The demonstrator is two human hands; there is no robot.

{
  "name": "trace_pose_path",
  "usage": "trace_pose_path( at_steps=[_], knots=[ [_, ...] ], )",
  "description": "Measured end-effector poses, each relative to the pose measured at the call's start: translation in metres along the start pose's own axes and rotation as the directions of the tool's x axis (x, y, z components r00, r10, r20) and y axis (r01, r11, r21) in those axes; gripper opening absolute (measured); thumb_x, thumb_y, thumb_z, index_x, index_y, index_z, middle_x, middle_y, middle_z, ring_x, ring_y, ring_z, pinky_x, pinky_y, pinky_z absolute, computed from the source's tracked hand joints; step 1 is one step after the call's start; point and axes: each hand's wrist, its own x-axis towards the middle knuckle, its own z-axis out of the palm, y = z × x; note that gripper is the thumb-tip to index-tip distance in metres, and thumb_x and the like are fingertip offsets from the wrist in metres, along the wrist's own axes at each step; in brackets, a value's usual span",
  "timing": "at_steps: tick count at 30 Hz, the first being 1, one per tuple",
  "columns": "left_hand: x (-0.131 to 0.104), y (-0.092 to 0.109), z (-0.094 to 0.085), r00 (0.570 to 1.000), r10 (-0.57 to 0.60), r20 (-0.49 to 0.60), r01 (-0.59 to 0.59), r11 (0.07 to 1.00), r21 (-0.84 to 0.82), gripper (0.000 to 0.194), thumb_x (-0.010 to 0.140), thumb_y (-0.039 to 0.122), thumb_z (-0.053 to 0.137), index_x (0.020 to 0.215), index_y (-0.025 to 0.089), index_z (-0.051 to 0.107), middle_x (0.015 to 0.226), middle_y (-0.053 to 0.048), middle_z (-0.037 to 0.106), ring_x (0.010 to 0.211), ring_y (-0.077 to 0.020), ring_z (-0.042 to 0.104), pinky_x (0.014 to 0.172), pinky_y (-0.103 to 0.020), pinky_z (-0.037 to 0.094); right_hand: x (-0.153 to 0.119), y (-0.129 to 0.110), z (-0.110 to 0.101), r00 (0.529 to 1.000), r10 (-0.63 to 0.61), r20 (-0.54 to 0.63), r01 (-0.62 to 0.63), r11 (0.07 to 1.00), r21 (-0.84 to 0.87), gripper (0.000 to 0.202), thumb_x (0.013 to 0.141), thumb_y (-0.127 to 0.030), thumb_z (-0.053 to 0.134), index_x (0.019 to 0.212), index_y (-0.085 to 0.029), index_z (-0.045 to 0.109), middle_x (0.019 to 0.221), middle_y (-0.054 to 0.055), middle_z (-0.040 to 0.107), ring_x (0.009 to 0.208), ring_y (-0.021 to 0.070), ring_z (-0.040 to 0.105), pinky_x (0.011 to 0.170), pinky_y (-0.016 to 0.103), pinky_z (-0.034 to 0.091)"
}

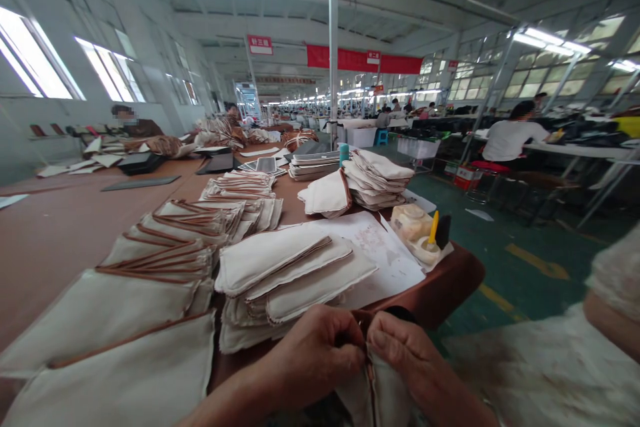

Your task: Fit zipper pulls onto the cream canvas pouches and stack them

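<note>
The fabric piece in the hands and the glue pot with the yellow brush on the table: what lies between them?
In the head view, between the fabric piece held by both hands and the glue pot lie a white paper sheet and the brown table edge.

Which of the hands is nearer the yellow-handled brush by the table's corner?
Right. The right hand sits below the brush; the left hand is further left, both pinching the cream pouch.

Low in the head view, the left hand (315, 353) and right hand (405, 350) pinch the top edge of a cream fabric pouch (375, 393), fingertips meeting at its brown trim; beyond them stacked cream pouches (290, 277) lie on the brown table (55, 227); a white paper sheet (385, 257) lies beside the stacks; a glue pot (425, 248) with a yellow-handled brush (433, 228) stands near the table's right edge.
</note>
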Motion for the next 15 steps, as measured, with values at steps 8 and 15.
trace_pose_path(
  at_steps=[8,15],
  knots=[
    [0.0001,0.005,0.0023,0.999,0.02,-0.034,-0.016,0.993,0.116,0.014,0.068,0.018,0.048,0.073,0.013,0.061,0.063,0.004,0.044,0.059,-0.0106,0.034,0.05,-0.02,0.027,0.0021,-0.0042,-0.0005,0.998,0.053,-0.032,-0.058,0.982,-0.178,0.011,0.083,-0.023,0.055,0.075,-0.017,0.05,0.067,-0.003,0.048,0.062,0.0126,0.04,0.055,0.024,0.032],
    [0.0009,0.0054,0.0013,1.0,0.022,-0.011,-0.021,0.991,0.129,0.018,0.07,0.017,0.047,0.079,0.013,0.063,0.064,0.005,0.042,0.06,-0.0109,0.033,0.05,-0.021,0.026,0.0027,-0.0061,0.0024,0.992,0.013,-0.126,-0.053,0.946,-0.319,0.006,0.08,-0.02,0.052,0.074,-0.018,0.052,0.063,-0.004,0.047,0.058,0.0133,0.043,0.052,0.024,0.032]
  ],
)
